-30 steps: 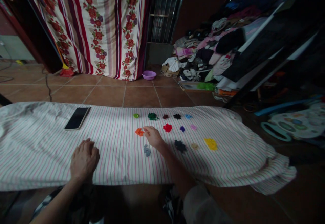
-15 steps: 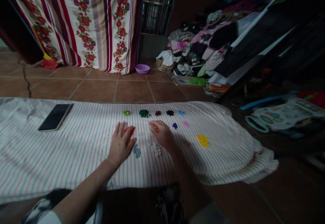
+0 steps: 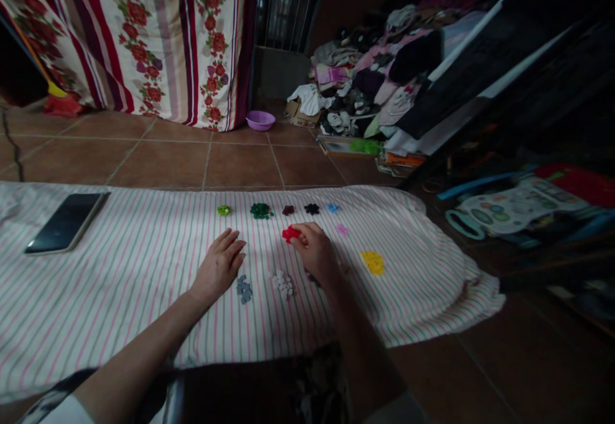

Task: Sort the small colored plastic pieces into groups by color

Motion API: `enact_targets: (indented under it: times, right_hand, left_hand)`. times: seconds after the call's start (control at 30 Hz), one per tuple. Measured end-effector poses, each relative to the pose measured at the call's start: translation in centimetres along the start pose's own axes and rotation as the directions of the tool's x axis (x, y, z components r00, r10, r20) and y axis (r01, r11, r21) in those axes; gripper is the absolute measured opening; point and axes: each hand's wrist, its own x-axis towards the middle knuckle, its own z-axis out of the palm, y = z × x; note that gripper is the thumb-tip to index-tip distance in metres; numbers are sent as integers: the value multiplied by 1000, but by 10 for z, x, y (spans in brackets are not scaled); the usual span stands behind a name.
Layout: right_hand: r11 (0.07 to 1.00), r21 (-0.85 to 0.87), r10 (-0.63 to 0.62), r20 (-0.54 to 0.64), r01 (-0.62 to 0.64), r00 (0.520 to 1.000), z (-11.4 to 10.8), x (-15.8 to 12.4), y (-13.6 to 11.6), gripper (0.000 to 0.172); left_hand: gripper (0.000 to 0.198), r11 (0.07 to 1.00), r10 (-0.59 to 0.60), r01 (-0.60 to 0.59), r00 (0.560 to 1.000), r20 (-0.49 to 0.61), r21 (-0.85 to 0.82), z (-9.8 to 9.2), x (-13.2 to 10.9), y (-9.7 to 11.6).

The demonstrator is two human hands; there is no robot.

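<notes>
Small coloured pieces lie in piles on a striped cloth (image 3: 158, 283). My right hand (image 3: 316, 251) is closed, thumb and fingers pinched at the right edge of a cluster of small red pieces (image 3: 290, 234). My left hand (image 3: 218, 267) rests palm down, fingers stretched out, holding nothing visible. Just right of its wrist are grey pieces (image 3: 244, 289), then white pieces (image 3: 282, 284). Behind the hands sit light green (image 3: 223, 210), dark green (image 3: 260, 211), brown (image 3: 288, 210), black (image 3: 312, 209) and blue pieces (image 3: 333, 208). A dark pile is partly hidden under my right wrist.
Pink pieces (image 3: 342, 230) and yellow pieces (image 3: 373, 262) lie right of my right hand. A phone (image 3: 67, 222) is on the cloth at far left. Beyond are a purple basin (image 3: 260, 120), a curtain (image 3: 158, 46) and a heap of clothes (image 3: 375, 78).
My right hand has shifted right relative to the piles, and red pieces now show at its fingertips. The orange-red pieces beside my left hand are out of sight. The view has turned slightly right.
</notes>
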Motion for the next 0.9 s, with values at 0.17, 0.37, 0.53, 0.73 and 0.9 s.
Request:
enact_targets:
  times: [0.17, 0.37, 0.53, 0.73, 0.9]
  right_hand:
    - [979, -176, -96, 41, 102, 995, 6, 2, 5, 29]
    - [953, -298, -38, 75, 59, 996, 14, 0, 7, 41]
    - [952, -305, 30, 152, 18, 988, 17, 2, 5, 47]
    - [951, -309, 65, 192, -2, 979, 17, 6, 5, 46]
    - [967, -253, 78, 216, -22, 973, 18, 12, 7, 42]
  left_hand:
    - [23, 999, -16, 14, 999, -44, -50, -1, 2, 1]
    - [19, 996, -37, 31, 997, -70, -84, 1, 2, 0]
    - [21, 997, -34, 30, 998, -59, -76, -1, 2, 0]
    - [23, 998, -30, 28, 999, -32, -62, -5, 3, 1]
    - [23, 998, -13, 12, 1000, -11, -68, -8, 3, -1]
